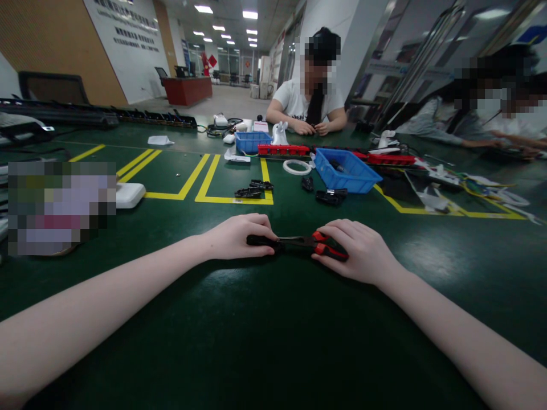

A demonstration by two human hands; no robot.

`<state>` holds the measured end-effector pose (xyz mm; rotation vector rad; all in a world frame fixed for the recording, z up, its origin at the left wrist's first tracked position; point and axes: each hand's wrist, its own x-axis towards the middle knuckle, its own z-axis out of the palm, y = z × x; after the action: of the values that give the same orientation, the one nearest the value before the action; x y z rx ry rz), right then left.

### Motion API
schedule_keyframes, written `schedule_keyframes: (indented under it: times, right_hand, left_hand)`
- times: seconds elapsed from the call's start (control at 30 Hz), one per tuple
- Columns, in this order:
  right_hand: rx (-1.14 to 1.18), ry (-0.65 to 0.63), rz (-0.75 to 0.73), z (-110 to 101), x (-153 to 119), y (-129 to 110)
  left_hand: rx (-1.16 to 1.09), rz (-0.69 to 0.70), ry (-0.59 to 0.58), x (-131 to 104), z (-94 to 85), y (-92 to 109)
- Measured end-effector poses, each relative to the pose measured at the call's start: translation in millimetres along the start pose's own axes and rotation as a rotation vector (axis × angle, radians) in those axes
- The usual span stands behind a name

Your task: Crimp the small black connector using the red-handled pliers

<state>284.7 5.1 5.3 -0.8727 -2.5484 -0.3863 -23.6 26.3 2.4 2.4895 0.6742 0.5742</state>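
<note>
Pinching a small black part (258,241) between thumb and fingers, the left hand (239,234) was near the middle of the green table (273,330). The right hand (361,250) was wrapped around the red-and-black handles of a pair of pliers (330,250), whose slim nose pointed left and reached the black part at the left fingertips; whether the jaws were closed on it could not be told. Both forearms came in from the near corners.

Just beyond the hands, two dark pieces (261,185) lay inside a yellow tape outline (209,200). To their right were a small black lump (307,183) and a black block (331,197), the latter just beside a blue bin (348,181) with dark contents. A white ring (297,172) lay left of that bin, with a red strip (284,150) behind it. A second blue bin (253,142) was farther off, near a white figurine (280,134).

On the left was a rounded white case (130,195), and beyond it a piece of white paper (159,140). At the far side sat a person in a white shirt (294,102), both hands together at the table edge; more people sat on the far right, blurred
</note>
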Motion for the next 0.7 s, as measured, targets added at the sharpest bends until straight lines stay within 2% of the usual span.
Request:
schedule_keyframes:
  times: [0.7]
  right_hand:
    - [0.023,-0.028,0.009,0.6,-0.5,0.9]
  left_hand:
    - [-0.027,-0.013,0.002,0.2,0.8,-2.2]
